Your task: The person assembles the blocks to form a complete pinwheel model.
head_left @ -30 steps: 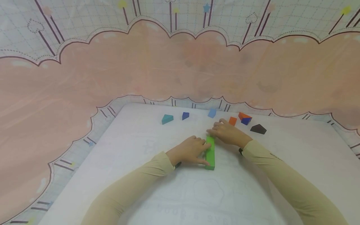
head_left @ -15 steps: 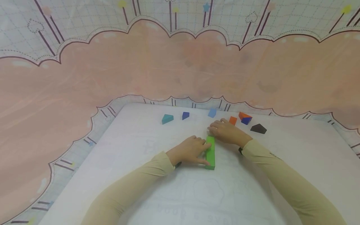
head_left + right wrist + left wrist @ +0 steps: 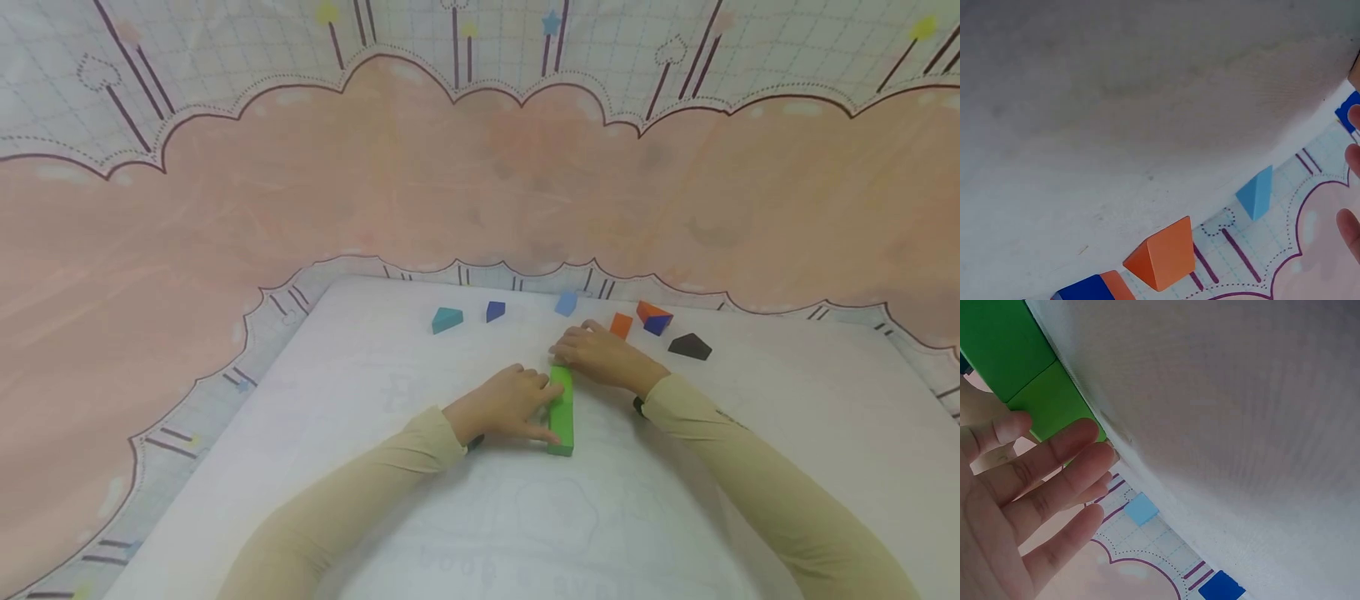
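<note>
Two green blocks [image 3: 561,421] lie end to end on the white tabletop, a seam between them showing in the left wrist view. My left hand [image 3: 510,400] rests on them from the left, fingers nearly straight and thumb toward the near end. In the left wrist view, the left hand's [image 3: 1035,500] fingertips reach the green block [image 3: 1054,403]. My right hand [image 3: 603,354] is bent over the far end of the green row. Only some right fingertips [image 3: 1352,159] enter the right wrist view, beside a small brownish surface; whether they pinch something is hidden.
Along the back lie a teal block [image 3: 447,319], a dark blue block [image 3: 495,311], a light blue block [image 3: 566,303], an orange block [image 3: 620,326], an orange-and-blue pair [image 3: 656,319] and a black block [image 3: 690,346]. Behind hangs a patterned curtain [image 3: 480,183].
My right hand's fingers have shifted slightly at the far end of the green row, drawing back and then forward again. The left hand and green blocks stay in place.
</note>
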`<state>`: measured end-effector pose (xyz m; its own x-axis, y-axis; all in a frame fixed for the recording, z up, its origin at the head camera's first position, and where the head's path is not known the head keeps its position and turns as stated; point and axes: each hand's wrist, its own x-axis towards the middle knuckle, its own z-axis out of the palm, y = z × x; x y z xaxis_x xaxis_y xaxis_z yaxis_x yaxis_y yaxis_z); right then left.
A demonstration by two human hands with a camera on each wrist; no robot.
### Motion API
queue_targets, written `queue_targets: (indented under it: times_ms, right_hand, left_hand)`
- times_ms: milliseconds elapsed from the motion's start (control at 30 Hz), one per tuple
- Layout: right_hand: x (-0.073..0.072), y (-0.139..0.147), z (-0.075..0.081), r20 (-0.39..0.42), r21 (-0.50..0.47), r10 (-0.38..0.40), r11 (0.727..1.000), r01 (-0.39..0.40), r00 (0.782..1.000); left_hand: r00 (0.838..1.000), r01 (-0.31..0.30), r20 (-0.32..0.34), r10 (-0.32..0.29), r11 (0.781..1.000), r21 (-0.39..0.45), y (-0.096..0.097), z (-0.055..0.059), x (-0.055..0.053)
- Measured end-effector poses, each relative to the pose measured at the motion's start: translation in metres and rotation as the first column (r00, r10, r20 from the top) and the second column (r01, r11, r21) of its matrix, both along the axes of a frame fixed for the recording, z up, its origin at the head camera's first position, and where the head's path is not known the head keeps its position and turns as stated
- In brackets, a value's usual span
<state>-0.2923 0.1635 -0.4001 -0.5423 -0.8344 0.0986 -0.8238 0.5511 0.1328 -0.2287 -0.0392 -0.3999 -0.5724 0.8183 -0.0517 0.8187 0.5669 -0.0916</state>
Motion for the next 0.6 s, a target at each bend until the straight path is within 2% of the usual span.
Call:
queue_targets:
  times_ms: [200, 600]
  right_hand:
    - [0.0040, -0.0017, -0.0011, -0.011, 0.009, 0.024, 1.000, -0.023, 1.000]
    - [0.0037, -0.0008, 0.0017, -0.016, 0.028, 0.015, 0.999, -0.015, 1.000]
  left_hand:
    - [1.000, -0.012, 0.019, 0.012, 1.000, -0.011, -0.0006, -0.0006, 0.0032]
    - [1.000, -0.015, -0.022, 0.014, 1.000, -0.021, 0.0002, -0.0014, 0.0007]
